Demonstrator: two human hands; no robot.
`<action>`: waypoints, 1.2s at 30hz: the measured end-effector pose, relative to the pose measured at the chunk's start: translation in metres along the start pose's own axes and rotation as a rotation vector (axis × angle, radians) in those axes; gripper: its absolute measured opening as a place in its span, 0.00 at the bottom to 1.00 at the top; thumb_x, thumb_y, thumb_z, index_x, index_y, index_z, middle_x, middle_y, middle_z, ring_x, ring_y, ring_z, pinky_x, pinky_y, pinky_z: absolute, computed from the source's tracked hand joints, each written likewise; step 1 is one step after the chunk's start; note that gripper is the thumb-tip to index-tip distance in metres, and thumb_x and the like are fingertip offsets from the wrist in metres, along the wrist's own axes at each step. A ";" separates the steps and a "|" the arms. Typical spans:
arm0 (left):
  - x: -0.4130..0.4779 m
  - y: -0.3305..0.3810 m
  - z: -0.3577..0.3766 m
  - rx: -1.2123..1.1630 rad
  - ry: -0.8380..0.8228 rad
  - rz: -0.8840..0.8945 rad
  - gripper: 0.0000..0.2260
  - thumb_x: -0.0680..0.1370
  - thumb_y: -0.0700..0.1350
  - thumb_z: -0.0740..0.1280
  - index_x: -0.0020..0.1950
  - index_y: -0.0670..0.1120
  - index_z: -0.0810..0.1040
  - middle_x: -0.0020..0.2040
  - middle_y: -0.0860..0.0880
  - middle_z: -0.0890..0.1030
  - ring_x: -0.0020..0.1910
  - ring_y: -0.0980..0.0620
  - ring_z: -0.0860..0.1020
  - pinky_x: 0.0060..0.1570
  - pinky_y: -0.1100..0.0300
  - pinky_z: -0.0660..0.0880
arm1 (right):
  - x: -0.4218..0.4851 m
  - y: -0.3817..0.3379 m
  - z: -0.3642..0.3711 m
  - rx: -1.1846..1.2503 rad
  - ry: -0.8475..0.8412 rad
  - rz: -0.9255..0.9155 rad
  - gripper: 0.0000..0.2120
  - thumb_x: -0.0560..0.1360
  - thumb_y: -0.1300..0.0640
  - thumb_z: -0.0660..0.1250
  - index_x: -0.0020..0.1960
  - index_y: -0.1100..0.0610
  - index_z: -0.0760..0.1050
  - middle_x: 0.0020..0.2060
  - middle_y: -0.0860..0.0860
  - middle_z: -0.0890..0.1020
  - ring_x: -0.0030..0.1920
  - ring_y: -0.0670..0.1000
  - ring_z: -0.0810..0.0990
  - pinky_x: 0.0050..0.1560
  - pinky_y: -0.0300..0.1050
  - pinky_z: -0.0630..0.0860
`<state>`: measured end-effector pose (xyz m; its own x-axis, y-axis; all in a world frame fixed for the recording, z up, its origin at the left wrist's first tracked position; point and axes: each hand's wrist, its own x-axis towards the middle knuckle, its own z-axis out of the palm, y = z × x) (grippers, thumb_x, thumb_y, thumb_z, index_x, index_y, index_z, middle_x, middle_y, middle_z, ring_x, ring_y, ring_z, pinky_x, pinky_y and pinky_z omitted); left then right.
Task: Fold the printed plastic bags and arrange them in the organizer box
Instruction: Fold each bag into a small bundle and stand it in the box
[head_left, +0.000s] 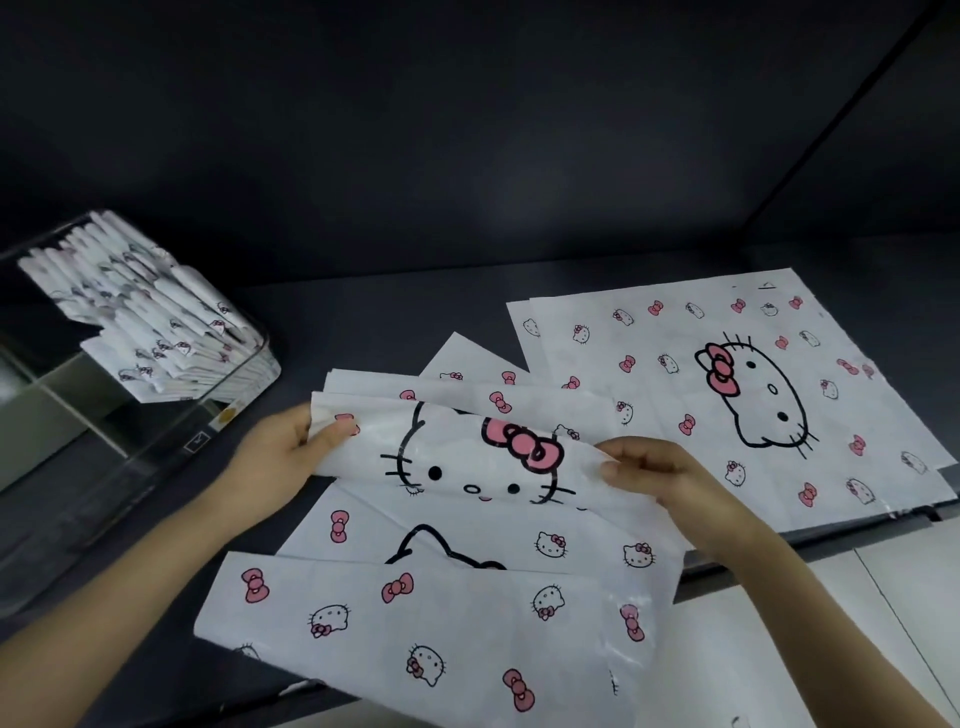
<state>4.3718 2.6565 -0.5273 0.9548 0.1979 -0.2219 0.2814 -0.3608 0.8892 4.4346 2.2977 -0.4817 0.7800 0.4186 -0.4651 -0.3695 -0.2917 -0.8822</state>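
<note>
Dark counter (374, 312), dark wall behind. My left hand (280, 457): fingers (332, 434) pinch left edge of printed bag (467, 457) at frame centre. My right hand (660, 478) pinches its right edge. Both clamped on same bag, upper part lifted and curling over: first fold under way, I judge. Loose bags (415, 623) beneath, lower centre. Flat stack (727, 374) right of centre. Organizer box (156, 441) at left holds folded bags (156, 322). Next: lay fold down, edges matched, press crease; film probably slippery.
</note>
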 end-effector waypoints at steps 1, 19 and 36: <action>0.002 -0.001 0.000 0.033 0.020 -0.007 0.06 0.79 0.48 0.66 0.50 0.51 0.82 0.47 0.56 0.85 0.49 0.58 0.81 0.48 0.64 0.73 | 0.001 -0.001 -0.004 0.024 -0.016 0.003 0.19 0.63 0.53 0.77 0.51 0.61 0.82 0.47 0.57 0.85 0.48 0.55 0.84 0.49 0.44 0.78; 0.014 0.012 0.021 0.377 0.428 0.022 0.10 0.79 0.46 0.66 0.46 0.40 0.71 0.29 0.47 0.74 0.30 0.44 0.74 0.31 0.54 0.66 | 0.068 0.003 0.023 -0.330 0.687 0.051 0.15 0.77 0.55 0.65 0.63 0.59 0.73 0.30 0.49 0.69 0.30 0.50 0.67 0.32 0.40 0.67; 0.014 -0.005 0.060 1.045 -0.007 0.366 0.31 0.80 0.66 0.40 0.75 0.54 0.64 0.76 0.46 0.61 0.76 0.45 0.56 0.72 0.42 0.48 | 0.067 -0.004 0.028 -0.424 0.695 0.077 0.12 0.77 0.59 0.62 0.60 0.58 0.71 0.31 0.50 0.73 0.33 0.53 0.70 0.35 0.46 0.69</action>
<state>4.3897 2.6062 -0.5595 0.9965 -0.0816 -0.0198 -0.0785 -0.9888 0.1270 4.4740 2.3512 -0.5119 0.9467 -0.2042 -0.2489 -0.3211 -0.6570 -0.6821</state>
